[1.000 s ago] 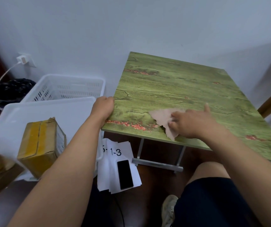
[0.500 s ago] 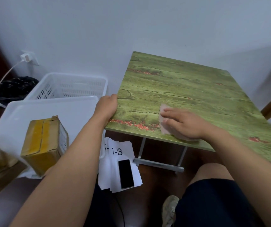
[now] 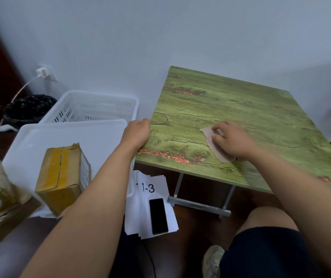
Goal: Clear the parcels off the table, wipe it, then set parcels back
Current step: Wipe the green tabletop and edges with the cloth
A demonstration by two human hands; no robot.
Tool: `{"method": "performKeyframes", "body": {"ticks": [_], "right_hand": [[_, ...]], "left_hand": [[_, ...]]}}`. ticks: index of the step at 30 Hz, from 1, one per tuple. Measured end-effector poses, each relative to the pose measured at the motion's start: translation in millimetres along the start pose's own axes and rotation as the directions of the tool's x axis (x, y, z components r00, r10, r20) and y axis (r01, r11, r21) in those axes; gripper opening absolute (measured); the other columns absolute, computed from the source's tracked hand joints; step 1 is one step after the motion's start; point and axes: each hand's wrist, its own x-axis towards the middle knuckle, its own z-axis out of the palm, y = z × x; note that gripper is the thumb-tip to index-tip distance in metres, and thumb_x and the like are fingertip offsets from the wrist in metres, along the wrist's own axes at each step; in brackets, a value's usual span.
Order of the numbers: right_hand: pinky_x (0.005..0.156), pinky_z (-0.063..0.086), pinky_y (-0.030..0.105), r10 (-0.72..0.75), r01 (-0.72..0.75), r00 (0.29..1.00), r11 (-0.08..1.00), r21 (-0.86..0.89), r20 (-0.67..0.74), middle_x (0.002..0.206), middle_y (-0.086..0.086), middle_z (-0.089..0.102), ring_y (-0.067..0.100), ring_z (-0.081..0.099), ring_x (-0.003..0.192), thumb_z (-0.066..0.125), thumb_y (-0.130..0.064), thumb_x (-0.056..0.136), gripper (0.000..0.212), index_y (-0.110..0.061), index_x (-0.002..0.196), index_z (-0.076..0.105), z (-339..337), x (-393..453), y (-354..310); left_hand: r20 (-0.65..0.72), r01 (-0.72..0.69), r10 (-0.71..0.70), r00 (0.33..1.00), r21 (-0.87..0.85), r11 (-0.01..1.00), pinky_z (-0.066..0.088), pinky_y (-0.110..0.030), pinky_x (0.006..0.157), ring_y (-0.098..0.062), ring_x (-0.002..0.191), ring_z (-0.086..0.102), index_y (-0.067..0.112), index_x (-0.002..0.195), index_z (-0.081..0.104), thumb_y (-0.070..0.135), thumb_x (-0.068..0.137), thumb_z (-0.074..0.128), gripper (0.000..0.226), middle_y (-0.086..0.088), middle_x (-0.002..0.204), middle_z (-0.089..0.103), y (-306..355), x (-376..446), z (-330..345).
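A taped parcel [image 3: 62, 177] sits in the white tray [image 3: 76, 135], left of the left hand [image 3: 137, 133], whose fingers curl over the bench [image 3: 240, 101] edge. The right hand [image 3: 231, 140], fingers spread, presses the cloth [image 3: 210, 144], which has slid farther from the near edge since a moment ago: wiping continues.

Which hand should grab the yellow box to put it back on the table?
Left, probably. The left hand grips the table edge right beside the white tray holding the yellow box. The right hand presses the cloth, farther away.
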Motion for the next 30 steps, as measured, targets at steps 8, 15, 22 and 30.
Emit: {"method": "performKeyframes", "body": {"ticks": [8, 15, 22, 30], "right_hand": [[0.122, 0.000, 0.049, 0.037, -0.015, 0.972, 0.996, -0.093, 0.232, 0.165, 0.006, -0.011, 0.023, -0.012, 0.151, 0.009, -0.059, 0.099, 0.069, -0.024, 0.157, -0.006, 25.6, -14.0, 2.2], [0.123, -0.002, 0.039, -0.074, 0.104, 0.967, 0.988, -0.114, 0.244, 0.166, 0.005, -0.002, 0.022, -0.004, 0.152, 0.023, -0.061, 0.099, 0.072, -0.023, 0.158, 0.006, 15.8, -30.3, -31.4], [0.121, -0.002, 0.048, -0.127, 0.151, 0.959, 0.986, -0.076, 0.253, 0.165, -0.010, 0.000, 0.026, -0.005, 0.152, 0.016, -0.065, 0.097, 0.065, -0.040, 0.156, 0.008, 11.3, -10.9, -40.8], [0.122, -0.001, 0.050, -0.124, 0.145, 0.957, 0.987, -0.063, 0.264, 0.165, -0.009, -0.006, 0.026, -0.009, 0.152, 0.012, -0.059, 0.101, 0.058, -0.041, 0.155, 0.001, 26.1, 44.8, -44.7]], "left_hand": [[-0.018, -0.007, 0.007, 1.000, 0.015, 1.000, 0.047, -0.039, 0.072, -0.029, 0.080, 0.061, 0.015, 0.084, 0.058, 0.039, 0.084, 0.036, 0.032, -0.017, 0.086, 0.063, 1.9, -3.5, 3.7], [-0.035, -0.015, 0.017, 0.999, 0.068, 0.998, 0.046, -0.039, 0.077, -0.030, 0.087, 0.061, 0.014, 0.088, 0.058, 0.036, 0.090, 0.036, 0.030, -0.010, 0.093, 0.060, 4.2, -10.0, 5.9], [-0.008, -0.018, 0.018, 1.000, 0.051, 0.999, 0.040, -0.034, 0.069, -0.022, 0.077, 0.055, 0.014, 0.083, 0.056, 0.037, 0.088, 0.036, 0.031, -0.008, 0.083, 0.057, 3.1, -9.4, 2.3], [0.028, -0.012, 0.010, 1.000, 0.061, 0.998, 0.038, -0.035, 0.070, -0.020, 0.077, 0.053, 0.016, 0.081, 0.052, 0.038, 0.089, 0.036, 0.029, -0.009, 0.082, 0.054, 5.5, -4.1, -1.9]]}}
